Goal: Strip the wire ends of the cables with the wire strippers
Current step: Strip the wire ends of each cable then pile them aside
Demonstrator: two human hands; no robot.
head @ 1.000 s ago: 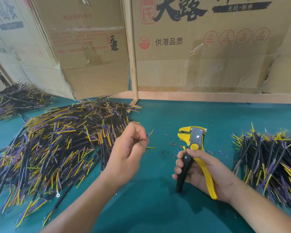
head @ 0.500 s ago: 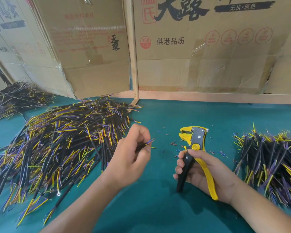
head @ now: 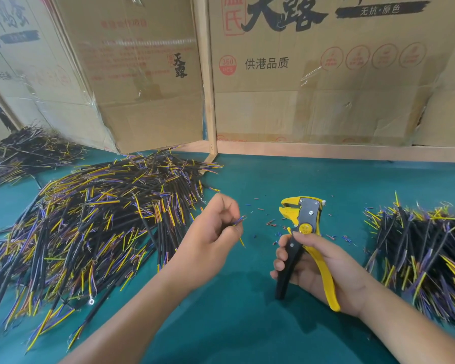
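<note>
Two cable piles (head: 95,227) flank open mat (head: 247,324); left hand (head: 210,240) seemingly pinches wires.

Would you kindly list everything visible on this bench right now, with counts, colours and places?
Black-sheathed cable piles with yellow and purple wire ends: three; large pile left, smaller pile far left, pile right.
Yellow-and-black wire strippers: one, centre right, head up.
Small insulation scraps: many, red and blue, scattered beside the strippers' head.
Teal table mat: one, beneath everything.
Brown printed cardboard boxes: several, along the back.
Light wooden frame rail: one, below the boxes.
Left hand: pinches thin yellow and purple wire ends.
Right hand: holds the strippers' handles.
</note>
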